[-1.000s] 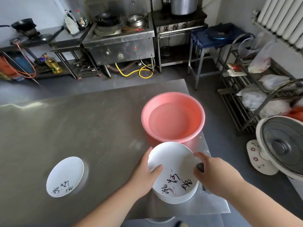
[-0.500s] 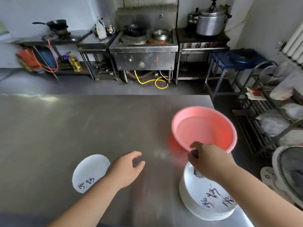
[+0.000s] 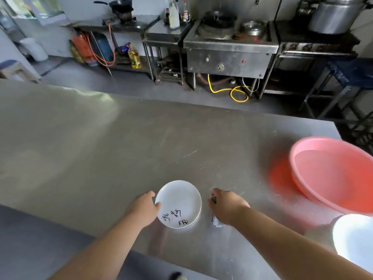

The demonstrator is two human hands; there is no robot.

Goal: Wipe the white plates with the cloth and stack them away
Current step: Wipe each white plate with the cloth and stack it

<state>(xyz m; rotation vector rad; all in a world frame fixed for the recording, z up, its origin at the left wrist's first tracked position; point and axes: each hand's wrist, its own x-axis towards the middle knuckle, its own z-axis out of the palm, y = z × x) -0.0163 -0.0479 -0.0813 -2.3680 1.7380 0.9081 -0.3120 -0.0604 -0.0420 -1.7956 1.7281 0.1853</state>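
Beside the white plates (image 3: 353,239), a pink basin (image 3: 292,164) holds water.

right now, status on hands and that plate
left hand grips plate rim. right hand holds cloth, beside plate, not on it. pink basin and plate stack off right.

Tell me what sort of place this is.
Most likely a restaurant or canteen kitchen: a steel wok stove with a wok on it, a large stockpot beside it, and a long steel worktable in front.
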